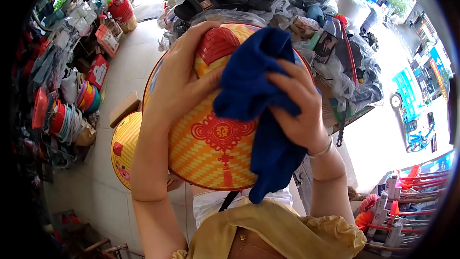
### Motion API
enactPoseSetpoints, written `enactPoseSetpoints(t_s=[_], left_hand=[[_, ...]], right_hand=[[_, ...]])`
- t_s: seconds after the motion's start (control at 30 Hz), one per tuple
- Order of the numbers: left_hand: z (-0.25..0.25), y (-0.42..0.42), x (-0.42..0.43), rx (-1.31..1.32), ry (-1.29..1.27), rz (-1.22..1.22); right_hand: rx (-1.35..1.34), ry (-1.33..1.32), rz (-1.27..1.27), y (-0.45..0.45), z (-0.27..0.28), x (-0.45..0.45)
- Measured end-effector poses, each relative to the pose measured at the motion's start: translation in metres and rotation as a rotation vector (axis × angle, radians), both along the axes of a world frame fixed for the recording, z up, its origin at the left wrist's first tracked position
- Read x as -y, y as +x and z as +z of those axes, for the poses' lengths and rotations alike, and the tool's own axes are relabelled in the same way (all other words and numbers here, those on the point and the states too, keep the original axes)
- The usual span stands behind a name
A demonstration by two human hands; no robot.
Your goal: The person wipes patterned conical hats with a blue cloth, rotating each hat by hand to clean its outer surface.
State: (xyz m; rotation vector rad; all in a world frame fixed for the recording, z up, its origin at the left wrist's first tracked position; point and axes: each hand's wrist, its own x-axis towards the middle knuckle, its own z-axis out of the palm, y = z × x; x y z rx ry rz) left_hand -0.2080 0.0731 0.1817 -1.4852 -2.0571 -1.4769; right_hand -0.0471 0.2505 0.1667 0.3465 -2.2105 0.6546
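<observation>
A yellow-and-orange woven conical hat (206, 160) is held up before my chest, with a red tasselled knot pattern on its near side and a red woven cap (217, 45) at its peak. My left hand (179, 74) grips it from the left, fingers bent over beside the peak and thumb reaching toward the cloth. Bunched in my right hand (299, 108) is a dark blue cloth (251, 79), pressed against the hat's right side. One end of the cloth hangs down past the lower brim. The hat's underside is hidden.
A second yellow conical hat (125, 136) sits lower left, by a cardboard box (125, 108). Black slippers (211, 2) and plastic-wrapped goods cover the stall ahead. Coloured basins (88, 96) and other wares line the left. Red-handled items (412, 187) stand at lower right.
</observation>
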Motion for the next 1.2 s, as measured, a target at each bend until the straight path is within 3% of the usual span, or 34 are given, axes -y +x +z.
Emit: enactPoseSetpoints(t_s=[0.17,0.23,0.33,0.43,0.53,0.6,0.73,0.8,0.93,1.0,1.2], left_hand=[[0.001,-0.002,0.003,0.007,-0.006,-0.016],[0.002,-0.003,0.002,0.013,0.002,-0.028],[0.005,-0.006,0.001,-0.012,-0.026,-0.035],[0.005,-0.011,0.0,-0.006,-0.016,-0.091],[0.004,-0.012,0.001,0.029,-0.023,-0.196],[0.004,-0.007,0.005,0.309,0.084,-0.351],[0.002,-0.011,0.015,0.314,-0.035,-0.275],[0.001,-0.016,0.013,0.225,-0.04,-0.238],[0.003,-0.014,0.01,0.208,0.002,-0.271],[0.003,-0.013,0.011,0.199,0.007,-0.253],[0.003,-0.014,0.01,0.123,-0.034,-0.153]], right_hand=[[0.059,-0.253,-0.177,-0.032,-0.016,-0.057],[0.307,-0.594,-0.183,-0.039,-0.023,-0.081],[0.324,-0.591,-0.272,-0.037,-0.031,-0.087],[0.087,-0.21,-0.244,-0.016,-0.021,-0.042],[-0.012,0.076,-0.04,-0.003,0.005,0.008],[-0.016,0.184,0.003,-0.009,0.019,0.026],[-0.089,-0.08,0.013,-0.055,0.024,-0.001],[0.182,-0.29,0.057,-0.077,0.028,-0.03],[0.356,-0.305,0.102,-0.108,0.009,-0.084],[0.419,-0.376,-0.058,-0.112,-0.009,-0.106],[0.149,-0.206,-0.104,-0.048,-0.003,-0.048]])
